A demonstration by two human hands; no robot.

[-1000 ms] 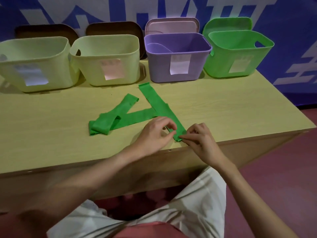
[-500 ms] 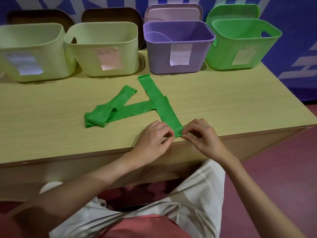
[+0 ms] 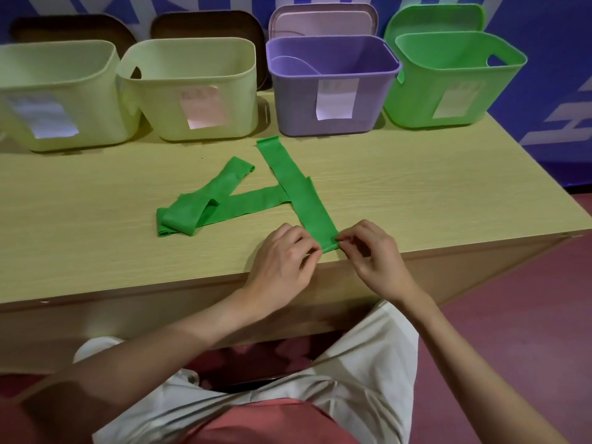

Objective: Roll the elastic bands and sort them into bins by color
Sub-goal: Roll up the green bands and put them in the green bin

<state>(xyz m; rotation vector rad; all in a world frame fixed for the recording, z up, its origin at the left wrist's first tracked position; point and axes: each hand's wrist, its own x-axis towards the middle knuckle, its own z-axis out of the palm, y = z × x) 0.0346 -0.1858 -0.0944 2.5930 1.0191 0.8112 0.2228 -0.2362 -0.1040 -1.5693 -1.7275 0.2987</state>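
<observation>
Near the table's front edge, at about 6 o'clock of the tabletop in the head view: left hand (image 3: 283, 254) and right hand (image 3: 368, 248) both pinching the near end of a green elastic band (image 3: 307, 200), fingertips curled onto its two corners. Band lying flat from that end up toward 12 o'clock, stopping just short of the purple bin (image 3: 333, 88); no roll formed yet, by the look of it.

For a clean start: tuck the near edge over tightly and evenly, keep both corners level, roll straight away toward 12 o'clock so the coil stays square and not coned. Keep light tension, since stretchy material probably springs open if released early.

In the way: a second green strip (image 3: 224, 206), crossing under or joining the held band near its middle — cannot tell whether separate or the same piece — running out to 9 o'clock and doubling back in a loose fold. Likely to snag the roll halfway; worth sliding aside first.

Along the back, left to right: two pale yellow bins (image 3: 192, 91), then the purple bin, then the green bin (image 3: 448, 84) at 1 o'clock, the likely destination, well apart from the hands. Paper label on each bin front. Lids propped behind. Wooden table (image 3: 416, 193).
</observation>
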